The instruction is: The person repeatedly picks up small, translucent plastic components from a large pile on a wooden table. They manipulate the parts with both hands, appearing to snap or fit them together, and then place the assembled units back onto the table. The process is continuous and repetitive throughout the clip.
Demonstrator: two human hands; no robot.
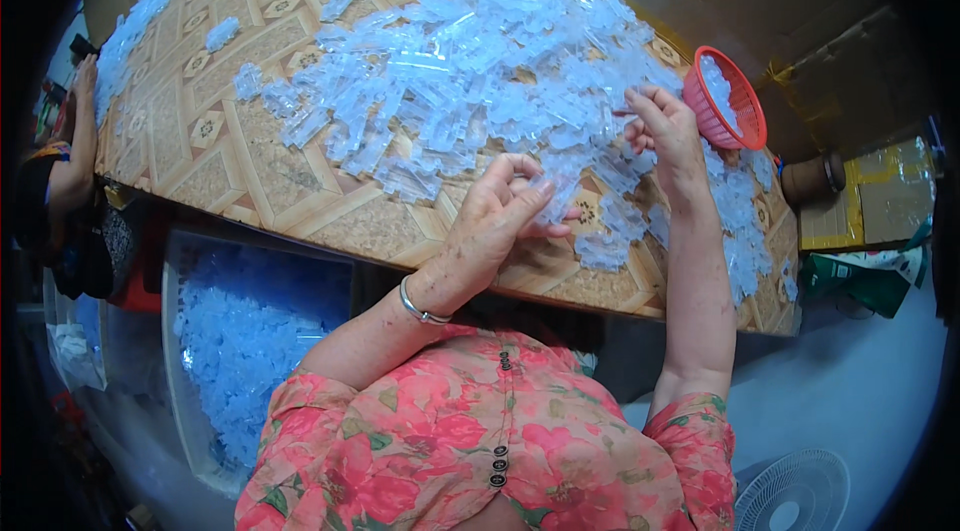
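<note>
A big heap of small clear plastic pieces (470, 71) covers the patterned table (200, 131). My left hand (500, 216) sits at the heap's near edge, thumb and fingers pinched on a clear plastic piece (555, 196). My right hand (665, 131) rests farther right on the heap, fingers curled among the pieces; whether it holds one I cannot tell. A silver bracelet (420, 306) circles my left wrist.
A red mesh basket (730, 96) with some clear pieces stands at the table's right edge. A bin (240, 331) full of the same pieces sits under the table at left. Another person's arm (75, 151) shows at far left. A white fan (795, 491) stands at lower right.
</note>
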